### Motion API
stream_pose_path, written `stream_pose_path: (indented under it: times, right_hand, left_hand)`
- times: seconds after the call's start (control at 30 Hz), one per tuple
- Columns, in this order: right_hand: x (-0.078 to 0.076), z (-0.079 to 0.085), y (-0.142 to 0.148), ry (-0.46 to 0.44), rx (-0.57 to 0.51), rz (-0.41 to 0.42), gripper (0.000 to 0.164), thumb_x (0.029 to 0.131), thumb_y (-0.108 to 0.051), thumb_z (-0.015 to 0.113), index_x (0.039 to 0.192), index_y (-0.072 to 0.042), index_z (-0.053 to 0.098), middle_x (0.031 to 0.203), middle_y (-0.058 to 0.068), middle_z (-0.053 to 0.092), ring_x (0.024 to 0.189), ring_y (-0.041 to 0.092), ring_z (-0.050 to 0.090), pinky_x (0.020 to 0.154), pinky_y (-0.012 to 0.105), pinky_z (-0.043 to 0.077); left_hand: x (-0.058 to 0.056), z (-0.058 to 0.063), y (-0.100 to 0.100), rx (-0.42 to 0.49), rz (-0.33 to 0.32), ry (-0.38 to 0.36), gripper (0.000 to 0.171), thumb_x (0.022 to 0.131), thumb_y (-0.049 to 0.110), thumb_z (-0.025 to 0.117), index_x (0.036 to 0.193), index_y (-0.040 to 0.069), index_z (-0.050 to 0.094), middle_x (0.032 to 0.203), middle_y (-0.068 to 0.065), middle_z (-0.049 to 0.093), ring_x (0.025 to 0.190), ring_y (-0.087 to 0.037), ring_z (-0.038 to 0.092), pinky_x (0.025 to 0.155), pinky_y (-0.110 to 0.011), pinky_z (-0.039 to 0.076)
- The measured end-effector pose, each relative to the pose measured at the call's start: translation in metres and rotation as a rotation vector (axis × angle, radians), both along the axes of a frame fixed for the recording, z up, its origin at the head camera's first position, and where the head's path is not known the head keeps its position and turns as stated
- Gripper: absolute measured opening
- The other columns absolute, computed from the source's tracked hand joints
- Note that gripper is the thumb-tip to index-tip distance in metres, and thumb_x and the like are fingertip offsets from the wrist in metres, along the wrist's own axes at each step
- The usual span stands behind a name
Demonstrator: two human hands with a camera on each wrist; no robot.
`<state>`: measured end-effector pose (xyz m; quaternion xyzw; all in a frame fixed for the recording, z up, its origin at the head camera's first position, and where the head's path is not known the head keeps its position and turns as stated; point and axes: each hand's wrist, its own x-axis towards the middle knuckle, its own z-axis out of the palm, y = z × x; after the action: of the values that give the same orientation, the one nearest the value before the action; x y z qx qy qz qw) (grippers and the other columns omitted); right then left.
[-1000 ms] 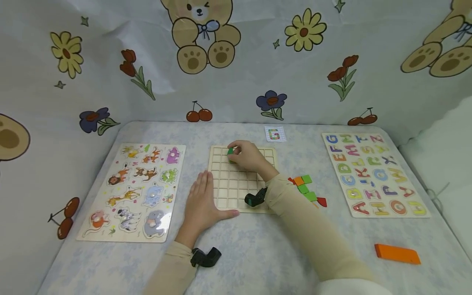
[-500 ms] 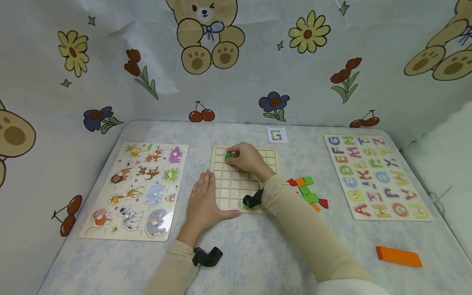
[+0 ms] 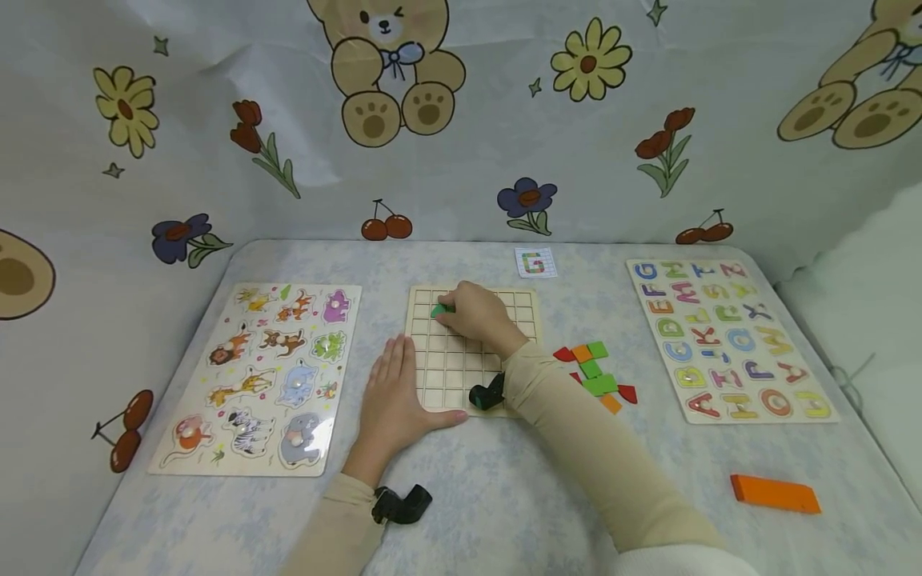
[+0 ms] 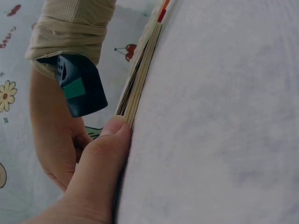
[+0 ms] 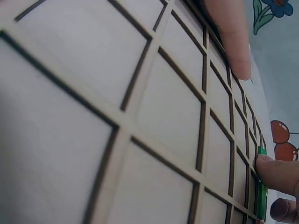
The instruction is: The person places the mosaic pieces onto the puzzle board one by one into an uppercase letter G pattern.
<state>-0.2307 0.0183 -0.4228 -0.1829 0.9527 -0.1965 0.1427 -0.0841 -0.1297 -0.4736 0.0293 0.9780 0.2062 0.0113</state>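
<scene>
My left hand [image 3: 389, 400] lies flat with straight fingers against the left edge of the wooden grid board [image 3: 450, 376], its thumb spread along the front edge. In the left wrist view that thumb [image 4: 100, 154] presses on the board's side [image 4: 142, 70]. Near the board's far left corner, my right hand [image 3: 479, 316] pinches a small green block [image 3: 438, 310] over the grid cells. The right wrist view catches the green block [image 5: 261, 200] beneath a fingertip, low against the grid. Most of the block is hidden by the fingers.
Loose green, orange and red pieces [image 3: 594, 376] lie right of the board. Behind it is a small pattern card [image 3: 536, 262]. An animal puzzle [image 3: 270, 384] flanks the left, an alphabet puzzle [image 3: 727, 344] the right. An orange bar [image 3: 775, 494] lies at front right.
The right hand has shifted slightly left and toward the person with the green block, which now sits lower over the grid. The left hand keeps its place.
</scene>
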Motion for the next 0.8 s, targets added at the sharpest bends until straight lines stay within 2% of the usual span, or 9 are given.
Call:
stream_pose_path:
  times: [0.17,0.3,0.43,0.57,0.73,0.8]
  right_hand:
    - [0.004,0.003,0.000,0.009,0.026,-0.002,0.040,0.097,-0.037,0.064,0.135,-0.024,0.062,0.129,0.005,0.063,0.099,0.018,0.064,0.071,0.032,0.054]
    - [0.007,0.005,0.002,0.023,0.031,0.014,0.039,0.097,-0.035,0.063,0.135,-0.025,0.062,0.121,0.005,0.064,0.089,0.016,0.061,0.067,0.029,0.050]
    - [0.009,0.010,0.013,0.038,-0.033,0.022,0.042,0.096,-0.029,0.065,0.137,-0.022,0.062,0.107,0.004,0.063,0.080,0.017,0.058,0.063,0.029,0.047]
    - [0.012,0.017,0.035,0.056,-0.116,0.043,0.043,0.097,-0.024,0.064,0.139,-0.018,0.059,0.096,0.004,0.060,0.071,0.018,0.052,0.059,0.030,0.042]
    - [0.016,0.025,0.079,0.062,-0.169,0.019,0.040,0.098,-0.020,0.061,0.138,-0.016,0.059,0.099,0.005,0.061,0.065,0.019,0.047,0.059,0.031,0.040]
    - [0.017,0.028,0.100,0.049,-0.163,-0.019,0.039,0.099,-0.018,0.060,0.138,-0.015,0.059,0.101,0.006,0.062,0.067,0.020,0.047,0.061,0.032,0.040]
  left_hand:
    - [0.000,-0.001,0.000,0.006,-0.002,0.004,0.149,0.055,0.096,0.059,0.159,0.003,0.006,0.168,-0.013,0.005,0.156,-0.027,0.002,0.127,-0.046,0.012]
    - [-0.001,-0.001,0.000,0.005,0.001,0.002,0.150,0.055,0.095,0.060,0.159,0.003,0.006,0.168,-0.013,0.006,0.156,-0.027,0.002,0.127,-0.046,0.012]
    - [-0.002,0.000,0.001,0.007,0.006,-0.002,0.150,0.054,0.095,0.061,0.159,0.003,0.007,0.168,-0.013,0.006,0.156,-0.027,0.003,0.127,-0.046,0.012]
    - [-0.002,0.000,0.001,0.007,0.008,-0.003,0.150,0.053,0.096,0.060,0.159,0.003,0.008,0.168,-0.013,0.007,0.156,-0.028,0.005,0.127,-0.047,0.014]
    - [-0.003,0.000,0.002,0.005,0.009,0.003,0.150,0.053,0.097,0.059,0.159,0.003,0.009,0.168,-0.014,0.009,0.156,-0.030,0.009,0.125,-0.050,0.018]
    - [-0.004,0.000,0.001,0.002,0.008,0.010,0.150,0.053,0.096,0.059,0.159,0.002,0.010,0.167,-0.015,0.010,0.155,-0.031,0.011,0.125,-0.051,0.019]
